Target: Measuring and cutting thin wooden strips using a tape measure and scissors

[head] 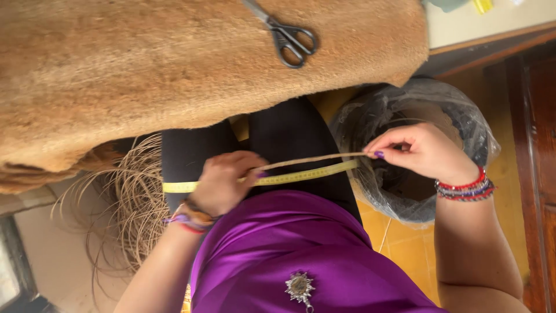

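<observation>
Yellow-orange floor tiles are showing below our lap, and a dark wooden cabinet is running along the far right beside them. Across the top we are facing a work surface covered by a thick tan fibre mat, with grey-handled scissors lying on it, their blades closed as far as we can tell. A pale countertop edge is peeking out beyond the mat at the upper right. We are sitting with dark trousers and a purple top that is carrying a silver brooch. A bundle of loose straw-coloured fibres is spilling beside our left leg. We are stretching a thin twisted fibre cord over our lap: our left hand is pressing down on our thigh, fingers curled and closed over the cord's end and over a yellow measuring tape lying just beneath the cord, and our right hand is pinching the cord's other end between thumb and forefinger. The right hand is hovering over a bin lined with a clear plastic bag standing on the tiles. Beaded bracelets are circling our right wrist.
</observation>
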